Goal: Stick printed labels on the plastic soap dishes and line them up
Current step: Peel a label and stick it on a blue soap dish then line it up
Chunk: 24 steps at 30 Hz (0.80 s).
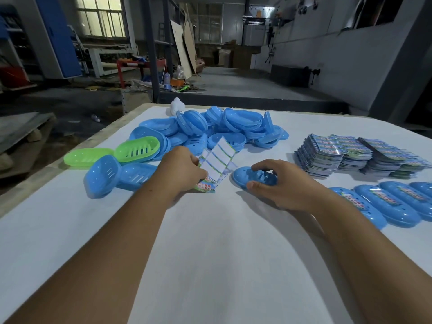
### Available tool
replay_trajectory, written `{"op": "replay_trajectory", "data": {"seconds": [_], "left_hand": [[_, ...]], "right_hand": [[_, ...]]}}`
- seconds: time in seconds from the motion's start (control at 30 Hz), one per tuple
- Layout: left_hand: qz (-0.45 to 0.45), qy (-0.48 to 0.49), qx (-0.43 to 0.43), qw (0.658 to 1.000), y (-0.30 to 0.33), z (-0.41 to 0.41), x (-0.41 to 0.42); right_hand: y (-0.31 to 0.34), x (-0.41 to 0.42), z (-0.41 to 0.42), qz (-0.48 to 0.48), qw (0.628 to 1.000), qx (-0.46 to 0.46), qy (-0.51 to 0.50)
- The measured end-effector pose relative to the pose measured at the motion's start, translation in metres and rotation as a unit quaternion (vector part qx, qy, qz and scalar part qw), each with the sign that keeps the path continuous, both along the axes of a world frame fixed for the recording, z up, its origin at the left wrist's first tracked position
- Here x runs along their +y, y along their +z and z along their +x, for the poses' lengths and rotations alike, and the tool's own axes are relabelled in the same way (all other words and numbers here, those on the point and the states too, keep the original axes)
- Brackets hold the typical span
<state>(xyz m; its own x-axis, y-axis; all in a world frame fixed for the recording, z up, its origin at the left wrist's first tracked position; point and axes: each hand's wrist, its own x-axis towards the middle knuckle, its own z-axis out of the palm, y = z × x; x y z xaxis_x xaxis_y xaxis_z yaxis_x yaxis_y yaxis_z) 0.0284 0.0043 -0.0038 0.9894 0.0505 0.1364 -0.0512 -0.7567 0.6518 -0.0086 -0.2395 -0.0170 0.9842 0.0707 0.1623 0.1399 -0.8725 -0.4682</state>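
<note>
The left hand (184,169) pinches a label sheet (216,160). The right hand (278,183) curls around a blue soap dish (247,177). A crooked pull could tear the next label.

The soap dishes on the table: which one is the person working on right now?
The lone blue dish under the right hand, apart from the pile and unlabelled, unlike the labelled row.

Both forearms bare, hands (184,169) ungloved, no sleeves.
</note>
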Motion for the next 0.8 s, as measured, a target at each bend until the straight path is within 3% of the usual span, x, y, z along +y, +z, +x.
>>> {"op": "replay_trajectory", "data": {"seconds": [0.17,0.3,0.37,0.43,0.5,0.57,0.67,0.8], "left_hand": [[0.133,0.066,-0.104,0.983,0.004,0.003,0.007],[0.184,0.102,-0.150,0.966,0.008,0.007,0.013],[0.125,0.105,-0.186,0.969,0.011,0.004,0.011],[-0.018,0.063,-0.186,0.980,0.014,-0.001,0.002],[-0.197,-0.023,-0.113,0.974,0.016,-0.008,-0.012],[-0.306,-0.093,-0.026,0.947,0.013,-0.014,-0.025],[-0.352,-0.147,0.039,0.923,0.006,-0.020,-0.039],[-0.310,-0.135,0.017,0.941,0.003,-0.017,-0.038]], "right_hand": [[0.000,0.000,-0.001,0.015,1.000,-0.016,-0.003],[0.001,0.003,-0.002,0.036,0.999,-0.035,-0.013],[0.002,0.006,-0.002,0.061,0.995,-0.071,-0.025],[0.005,0.011,-0.002,0.129,0.984,-0.118,-0.031],[0.009,0.016,-0.001,0.228,0.964,-0.132,-0.025],[0.011,0.021,-0.001,0.320,0.940,-0.115,-0.001],[0.012,0.023,-0.001,0.399,0.912,-0.082,0.034],[0.011,0.019,0.001,0.375,0.921,-0.093,0.034]]}}
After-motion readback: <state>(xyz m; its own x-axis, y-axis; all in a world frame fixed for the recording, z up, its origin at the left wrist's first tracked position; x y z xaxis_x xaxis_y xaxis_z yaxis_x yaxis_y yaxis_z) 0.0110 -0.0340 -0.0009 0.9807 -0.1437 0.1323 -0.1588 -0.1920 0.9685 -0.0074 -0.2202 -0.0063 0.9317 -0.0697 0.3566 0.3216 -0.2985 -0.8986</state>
